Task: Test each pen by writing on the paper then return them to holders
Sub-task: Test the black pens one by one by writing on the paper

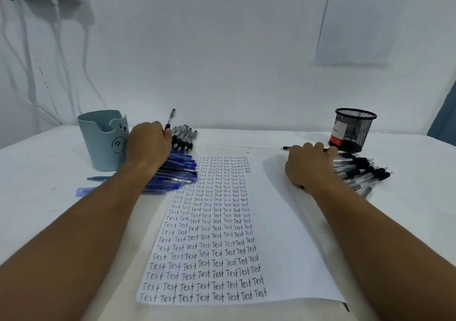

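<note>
Both bare forearms reach forward, well apart. Left hand [148, 145] is knuckles-up, fingers curled round a pen [170, 119]; right hand [309, 165] lies palm-down, fingers curled forward.

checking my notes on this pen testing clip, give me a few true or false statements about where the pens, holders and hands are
1. The left hand holds a pen with its end pointing up. True.
2. The blue bear holder stands on the right side of the table. False: it stands on the left, and the black mesh holder is on the right.
3. The paper is blank. False: its left part is filled with rows of the word Test.
4. The blue pens lie beside the paper's left edge. True.
5. The right hand is raised well above the table. False: it is down at the pile of black pens.
</note>
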